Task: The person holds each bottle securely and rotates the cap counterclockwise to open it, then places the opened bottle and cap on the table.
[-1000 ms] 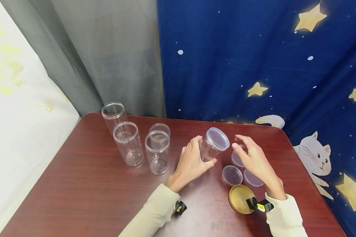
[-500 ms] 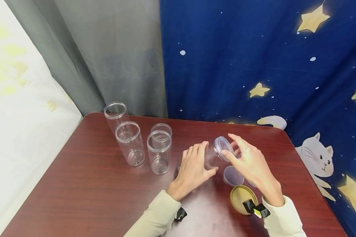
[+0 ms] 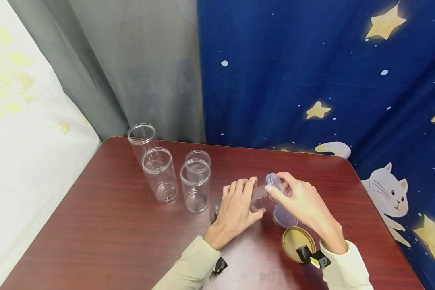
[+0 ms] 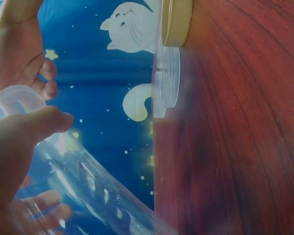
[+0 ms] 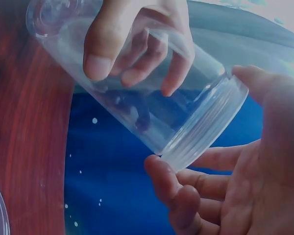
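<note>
My left hand (image 3: 235, 213) grips the body of a clear plastic jar (image 5: 161, 117), which is tilted with its mouth end to the right. A translucent lid (image 5: 206, 129) sits on that end. Thumb and fingers of my right hand (image 3: 308, 205) pinch the lid's rim from either side. In the left wrist view the jar (image 4: 103, 186) slants away below the left thumb. Beneath the right hand lie another translucent lid (image 3: 285, 217) and a gold lid (image 3: 293, 241), partly covered by the wrist camera. More lids are hidden behind the right hand in the head view.
Several clear open jars stand upright on the dark red table (image 3: 112, 225): a back-left jar (image 3: 143, 141), a jar before it (image 3: 159, 177), a front jar (image 3: 195, 193) and one behind that (image 3: 198, 155). Curtains (image 3: 257, 80) hang behind the table.
My right hand has moved left from beside the jar onto its lid and now pinches the rim. The jar has tipped further, its lidded end swinging right and down.
</note>
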Demonstrator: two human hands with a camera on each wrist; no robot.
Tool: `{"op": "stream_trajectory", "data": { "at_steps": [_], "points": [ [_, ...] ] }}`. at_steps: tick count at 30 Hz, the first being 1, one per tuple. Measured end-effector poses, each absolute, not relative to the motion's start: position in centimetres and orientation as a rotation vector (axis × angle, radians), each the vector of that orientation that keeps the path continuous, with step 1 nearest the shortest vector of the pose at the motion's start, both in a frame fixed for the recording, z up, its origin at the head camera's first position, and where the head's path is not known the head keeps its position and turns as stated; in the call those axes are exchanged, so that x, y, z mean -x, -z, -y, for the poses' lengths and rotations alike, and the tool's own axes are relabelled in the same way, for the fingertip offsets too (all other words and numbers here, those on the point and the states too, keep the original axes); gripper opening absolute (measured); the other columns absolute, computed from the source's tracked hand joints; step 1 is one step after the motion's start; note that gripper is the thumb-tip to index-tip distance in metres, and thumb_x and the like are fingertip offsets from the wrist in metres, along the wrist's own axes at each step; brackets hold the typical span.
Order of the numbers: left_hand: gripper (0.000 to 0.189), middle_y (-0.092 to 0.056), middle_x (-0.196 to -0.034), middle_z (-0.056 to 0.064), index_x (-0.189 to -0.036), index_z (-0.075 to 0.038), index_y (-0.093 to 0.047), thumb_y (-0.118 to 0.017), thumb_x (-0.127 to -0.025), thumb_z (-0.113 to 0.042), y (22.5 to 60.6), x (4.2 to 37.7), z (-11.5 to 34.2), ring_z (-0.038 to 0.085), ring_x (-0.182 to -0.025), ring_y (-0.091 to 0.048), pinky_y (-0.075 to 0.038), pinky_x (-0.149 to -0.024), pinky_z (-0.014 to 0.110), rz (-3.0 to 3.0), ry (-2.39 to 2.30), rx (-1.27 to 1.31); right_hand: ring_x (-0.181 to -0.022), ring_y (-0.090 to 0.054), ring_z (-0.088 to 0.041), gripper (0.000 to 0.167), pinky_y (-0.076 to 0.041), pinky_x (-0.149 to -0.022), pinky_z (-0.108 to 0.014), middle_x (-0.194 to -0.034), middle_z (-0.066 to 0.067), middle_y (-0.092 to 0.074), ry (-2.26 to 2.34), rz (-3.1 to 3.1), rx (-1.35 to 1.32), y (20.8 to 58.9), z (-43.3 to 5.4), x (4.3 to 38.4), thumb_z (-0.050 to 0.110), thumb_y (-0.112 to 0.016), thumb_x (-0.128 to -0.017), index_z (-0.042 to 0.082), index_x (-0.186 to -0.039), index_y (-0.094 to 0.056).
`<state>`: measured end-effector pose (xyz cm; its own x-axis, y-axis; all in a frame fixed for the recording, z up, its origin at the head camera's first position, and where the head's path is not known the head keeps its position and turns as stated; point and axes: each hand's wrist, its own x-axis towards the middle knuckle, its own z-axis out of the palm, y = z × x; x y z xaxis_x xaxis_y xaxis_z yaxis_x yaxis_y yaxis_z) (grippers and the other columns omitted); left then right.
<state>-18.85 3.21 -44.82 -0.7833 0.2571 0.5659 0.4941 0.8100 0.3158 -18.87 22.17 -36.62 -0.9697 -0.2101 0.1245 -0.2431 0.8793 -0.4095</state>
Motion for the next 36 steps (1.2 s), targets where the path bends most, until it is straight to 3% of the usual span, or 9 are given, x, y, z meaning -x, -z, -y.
{"op": "stream_trajectory", "data": {
  "at_steps": [7, 15, 21, 27, 36],
  "points": [
    [0.083, -0.059, -0.116, 0.001, -0.135, -0.017, -0.048, -0.084, -0.066, -0.046, 44.6, 19.0, -2.4, 0.021, -0.101, -0.059, -0.043, -0.083, 0.036, 2.500, 0.638, 0.651, -0.072, -0.060, -0.011, 0.051, -0.046, -0.066, -0.033, -0.076, 0.003, -0.065, -0.708, 2.914, -0.380, 36.9, -21.8, 18.4, 0.054, -0.064, -0.090, 0.017, -0.125, -0.059],
    [0.087, -0.062, -0.120, 0.000, -0.141, -0.015, -0.045, -0.080, -0.070, -0.052, 43.8, 19.6, -1.0, 0.019, -0.101, -0.062, -0.047, -0.082, 0.035, 2.568, 0.685, 0.813, -0.072, -0.061, -0.006, 0.048, -0.048, -0.063, -0.029, -0.086, 0.005, -0.067, -0.778, 2.823, -0.496, 37.1, -21.8, 18.2, 0.043, -0.074, -0.085, 0.021, -0.126, -0.060],
    [0.086, -0.061, -0.121, 0.000, -0.141, -0.016, -0.045, -0.080, -0.070, -0.051, 43.8, 19.6, -0.6, 0.019, -0.103, -0.062, -0.047, -0.083, 0.035, 2.584, 0.733, 0.828, -0.071, -0.058, -0.008, 0.056, -0.049, -0.062, -0.028, -0.087, 0.002, -0.067, -0.781, 2.764, -0.592, 37.3, -21.9, 18.3, 0.034, -0.079, -0.081, 0.016, -0.131, -0.060],
    [0.087, -0.061, -0.124, -0.001, -0.143, -0.017, -0.045, -0.080, -0.071, -0.051, 43.9, 19.6, -0.5, 0.019, -0.106, -0.062, -0.047, -0.086, 0.037, 2.617, 0.790, 0.840, -0.077, -0.059, -0.010, 0.060, -0.051, -0.067, -0.030, -0.111, -0.002, -0.069, -0.786, 2.764, -0.646, 37.4, -22.1, 18.2, 0.037, -0.078, -0.083, 0.018, -0.136, -0.058],
    [0.088, -0.060, -0.127, -0.001, -0.144, -0.017, -0.044, -0.080, -0.071, -0.052, 44.0, 19.6, -0.3, 0.019, -0.109, -0.061, -0.046, -0.088, 0.038, 2.657, 0.832, 0.865, -0.078, -0.055, -0.007, 0.067, -0.051, -0.066, -0.026, -0.108, 0.005, -0.064, -0.784, 2.751, -0.727, 37.3, -22.5, 17.9, 0.036, -0.081, -0.080, 0.023, -0.140, -0.054]
  ]
}}
